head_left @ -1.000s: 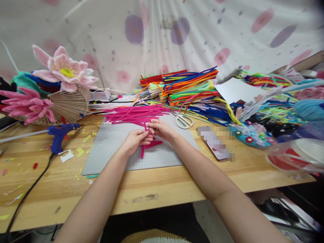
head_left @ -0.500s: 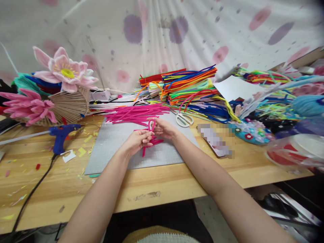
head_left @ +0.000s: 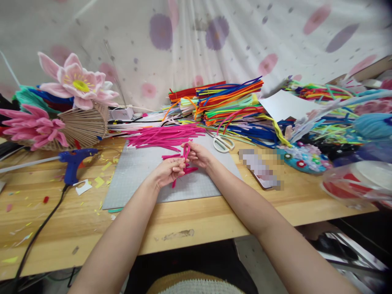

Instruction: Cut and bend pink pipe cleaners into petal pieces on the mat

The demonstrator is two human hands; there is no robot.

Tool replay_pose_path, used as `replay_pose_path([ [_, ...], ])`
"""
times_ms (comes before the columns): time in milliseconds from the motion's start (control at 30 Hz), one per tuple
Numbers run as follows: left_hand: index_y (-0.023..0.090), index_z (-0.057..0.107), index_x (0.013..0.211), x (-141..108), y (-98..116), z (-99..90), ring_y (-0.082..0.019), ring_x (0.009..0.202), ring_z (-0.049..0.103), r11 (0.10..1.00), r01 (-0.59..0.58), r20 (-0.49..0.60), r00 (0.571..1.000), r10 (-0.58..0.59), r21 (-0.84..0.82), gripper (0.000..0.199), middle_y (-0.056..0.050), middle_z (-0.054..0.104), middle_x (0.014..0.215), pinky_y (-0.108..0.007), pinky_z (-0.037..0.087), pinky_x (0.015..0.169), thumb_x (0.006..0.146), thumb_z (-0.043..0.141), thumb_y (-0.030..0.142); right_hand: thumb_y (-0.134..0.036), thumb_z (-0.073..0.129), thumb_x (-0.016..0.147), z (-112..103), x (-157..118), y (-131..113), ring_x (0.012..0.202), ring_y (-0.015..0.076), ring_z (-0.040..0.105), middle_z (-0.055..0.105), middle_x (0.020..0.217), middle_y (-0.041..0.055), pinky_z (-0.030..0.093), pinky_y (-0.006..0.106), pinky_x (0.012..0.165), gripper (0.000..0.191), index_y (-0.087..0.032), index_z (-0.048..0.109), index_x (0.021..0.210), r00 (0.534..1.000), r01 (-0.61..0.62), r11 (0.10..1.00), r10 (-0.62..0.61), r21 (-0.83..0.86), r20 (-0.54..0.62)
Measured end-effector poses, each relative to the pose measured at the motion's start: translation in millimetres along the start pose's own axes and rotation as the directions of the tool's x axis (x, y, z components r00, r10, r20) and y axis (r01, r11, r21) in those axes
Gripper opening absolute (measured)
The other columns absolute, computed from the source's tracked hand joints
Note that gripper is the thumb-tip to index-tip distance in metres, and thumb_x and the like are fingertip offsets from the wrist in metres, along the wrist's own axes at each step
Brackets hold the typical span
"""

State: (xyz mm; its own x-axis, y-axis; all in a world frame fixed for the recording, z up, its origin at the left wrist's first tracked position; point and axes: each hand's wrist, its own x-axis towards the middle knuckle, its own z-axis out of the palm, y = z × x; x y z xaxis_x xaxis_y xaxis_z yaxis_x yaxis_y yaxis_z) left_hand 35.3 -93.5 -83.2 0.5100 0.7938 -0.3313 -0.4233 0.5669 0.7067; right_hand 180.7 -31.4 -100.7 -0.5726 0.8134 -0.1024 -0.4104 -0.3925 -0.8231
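Note:
A magenta pipe cleaner (head_left: 186, 150), bent into a narrow upright loop, is held between both hands above the grey cutting mat (head_left: 134, 179). My left hand (head_left: 170, 170) pinches its lower end between thumb and fingers. On the other side, my right hand (head_left: 198, 155) is closed on the loop near its top, the fingertips partly hidden behind it. Short magenta pieces (head_left: 191, 170) lie on the mat beneath and beside my left hand, partly covered by it. Just beyond the hands, a loose pile of long magenta pipe cleaners (head_left: 162, 136) spreads over the mat's far edge.
White-handled scissors (head_left: 223, 143) and a phone (head_left: 259, 169) lie to the right. A blue glue gun (head_left: 72, 163) with a cord is at left, near fuzzy pink flowers (head_left: 81, 85). Bundles of coloured pipe cleaners (head_left: 228, 102) are stacked at the back. A lidded tub (head_left: 358, 183) stands far right.
The loop in my hands has become narrower and shifted slightly right. My right hand's fingers have moved along it, while my left hand keeps its pinch.

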Motion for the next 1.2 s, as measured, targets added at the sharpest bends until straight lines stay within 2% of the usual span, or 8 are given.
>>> replay_pose_path([
  [400,0.006,0.064,0.081,3,-3,6.4,-0.001,0.043,0.048,0.991,-0.072,-0.159,0.983,0.089,0.110,0.015,0.000,0.057,0.059,-0.018,0.053,0.057,0.081,0.049,0.010,-0.040,0.067,0.062,11,2,3,0.033,0.0013,0.016,0.029,0.039,-0.0111,0.009,0.019,0.035,0.028,-0.015,0.055,0.070,0.956,0.181,0.980,-0.195,-0.081,-0.218],
  [600,0.007,0.064,0.080,5,-6,4.8,-0.003,0.049,0.052,0.975,-0.090,-0.192,0.973,0.130,0.204,0.010,-0.002,0.060,0.061,-0.019,0.053,0.059,0.076,0.057,0.013,-0.031,0.066,0.057,14,6,8,0.037,0.0013,0.019,0.047,0.050,-0.0054,0.010,0.021,0.037,0.028,-0.017,0.042,0.052,0.836,0.281,0.939,-0.340,-0.197,-0.430],
  [733,0.010,0.061,0.078,4,4,-4.2,-0.002,0.043,0.045,0.946,-0.186,-0.284,0.923,0.261,0.265,0.006,0.002,0.054,0.056,-0.018,0.050,0.055,0.073,0.059,0.014,-0.032,0.063,0.059,12,7,10,0.040,0.0035,0.023,0.040,0.047,-0.0060,0.014,0.021,0.039,0.027,-0.017,0.043,0.052,0.793,0.284,0.916,-0.391,-0.285,-0.467],
  [800,0.012,0.060,0.083,5,11,-14.0,-0.002,0.039,0.040,0.900,-0.222,-0.339,0.871,0.357,0.376,0.011,0.005,0.048,0.052,-0.017,0.046,0.049,0.074,0.056,0.015,-0.038,0.061,0.062,13,8,12,0.041,0.0044,0.025,0.041,0.047,-0.0056,0.018,0.021,0.040,0.025,-0.017,0.049,0.056,0.822,0.250,0.898,-0.395,-0.363,-0.411],
  [867,0.014,0.059,0.087,5,16,-25.4,-0.005,0.039,0.041,0.788,-0.184,-0.417,0.765,0.491,0.588,0.014,0.006,0.046,0.052,-0.018,0.041,0.045,0.076,0.050,0.019,-0.040,0.059,0.065,13,8,16,0.044,0.0058,0.033,0.047,0.051,-0.0039,0.025,0.021,0.045,0.025,-0.017,0.055,0.059,0.849,0.240,0.833,-0.429,-0.498,-0.308],
  [967,0.018,0.059,0.089,4,20,-39.8,-0.012,0.053,0.052,0.444,0.093,-0.407,0.595,0.693,0.891,0.019,0.001,0.053,0.059,-0.025,0.042,0.056,0.077,0.047,0.027,-0.037,0.060,0.065,11,9,23,0.055,0.0085,0.045,0.054,0.058,-0.0020,0.034,0.022,0.056,0.022,-0.016,0.058,0.059,0.870,0.222,0.677,-0.463,-0.702,-0.170],
  [1067,0.019,0.058,0.097,3,21,-49.4,-0.023,0.082,0.057,0.191,0.377,-0.378,0.523,0.764,0.906,0.027,-0.007,0.061,0.080,-0.035,0.042,0.072,0.075,0.051,0.033,-0.041,0.059,0.067,5,10,27,0.059,0.0102,0.047,0.056,0.060,-0.0013,0.034,0.022,0.057,0.025,-0.016,0.061,0.062,0.890,0.152,0.575,-0.433,-0.804,-0.142],
  [1200,0.017,0.053,0.112,7,26,-65.1,-0.029,0.110,0.044,0.072,0.459,-0.273,0.388,0.880,0.885,0.038,-0.015,0.051,0.118,-0.040,0.035,0.089,0.076,0.049,0.028,-0.054,0.045,0.076,-1,9,24,0.053,0.0095,0.044,0.046,0.049,-0.0034,0.033,0.022,0.056,0.044,-0.016,0.067,0.074,0.844,0.161,0.615,-0.492,-0.772,-0.216],
])
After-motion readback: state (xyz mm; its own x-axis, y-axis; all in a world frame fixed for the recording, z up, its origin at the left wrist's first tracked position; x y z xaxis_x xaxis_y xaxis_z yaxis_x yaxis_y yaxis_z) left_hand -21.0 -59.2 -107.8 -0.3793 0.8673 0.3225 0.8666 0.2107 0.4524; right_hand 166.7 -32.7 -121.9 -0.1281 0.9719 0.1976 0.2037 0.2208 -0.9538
